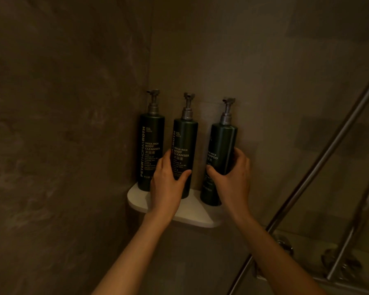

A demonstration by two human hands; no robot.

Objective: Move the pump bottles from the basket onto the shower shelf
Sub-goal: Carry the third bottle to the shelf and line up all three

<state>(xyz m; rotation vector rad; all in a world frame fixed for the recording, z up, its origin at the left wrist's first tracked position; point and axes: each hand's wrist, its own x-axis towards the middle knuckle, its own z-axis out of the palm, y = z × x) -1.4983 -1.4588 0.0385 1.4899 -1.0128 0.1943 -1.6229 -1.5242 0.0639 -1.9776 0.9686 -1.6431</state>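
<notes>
Three dark green pump bottles with grey pumps stand upright on a white corner shower shelf (197,218). The left body cleanser bottle (150,150) stands free against the left wall. My left hand (167,186) is wrapped around the lower part of the middle body cleanser bottle (184,141). My right hand (232,177) grips the shampoo bottle (222,141) at the shelf's right end. The basket is out of view.
Brown stone walls meet in the corner behind the shelf. A slanted metal shower rail (320,165) runs along the right, with chrome tap fittings (285,245) below it. The light is dim.
</notes>
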